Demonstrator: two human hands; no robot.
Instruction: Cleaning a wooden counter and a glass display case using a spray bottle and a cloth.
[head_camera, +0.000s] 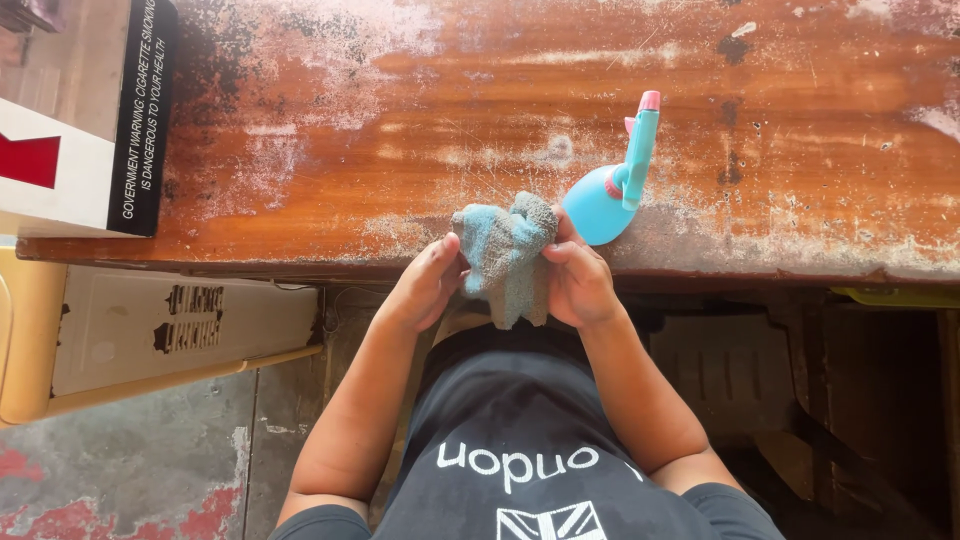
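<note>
Item: blue-grey cloth (505, 258), bunched, held at the near edge of the worn wooden counter (420, 130), roughly frame centre.

Left hand (425, 285): fingers curled shut on the cloth's side at 9 o'clock.

Right hand (578, 283): fingers closed around the cloth's side at 3 o'clock; both grips appear firm.

Adjacent: light blue spray bottle (610, 190) with pink nozzle tip, lying on its side at 1 o'clock from the cloth, base just beside the right hand.

Far: black-and-white carton (110, 130) at 10 o'clock, on the counter's end.

Risks, judged: a knuckle or elbow could nudge the lying bottle so it rolls off the near edge; a loose corner could drag grit across the flaking finish.
</note>
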